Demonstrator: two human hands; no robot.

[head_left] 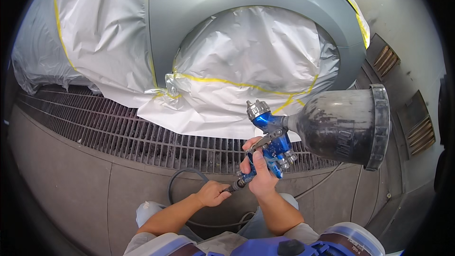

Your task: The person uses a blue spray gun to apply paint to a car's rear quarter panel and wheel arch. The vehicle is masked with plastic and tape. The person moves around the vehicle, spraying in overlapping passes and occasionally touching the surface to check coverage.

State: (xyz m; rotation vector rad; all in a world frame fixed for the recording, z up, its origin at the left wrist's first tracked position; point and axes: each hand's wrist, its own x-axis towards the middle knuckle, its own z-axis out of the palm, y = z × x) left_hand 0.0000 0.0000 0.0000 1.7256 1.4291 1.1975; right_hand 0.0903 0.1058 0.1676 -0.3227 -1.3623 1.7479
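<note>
A blue spray gun (269, 124) with a silver air cap is held in my right hand (261, 173), fingers wrapped round its handle and trigger. Its large, grey-smeared paint cup (342, 125) sticks out to the right, tipped on its side. My left hand (213, 193) is closed on the air hose at the fitting (235, 185) below the handle. From there the dark hose (172, 187) loops down to the floor. In front of me stands a grey car fender (166, 23), its wheel arch covered with masking paper (256, 42) and yellow tape (227, 81).
A metal floor grate (142, 135) runs along the car, with grey floor panels (66, 166) on my side. More masking sheet (99, 23) drapes the car at left. The wall at right has slatted vents (419, 130). A respirator (353, 242) shows at the lower edge.
</note>
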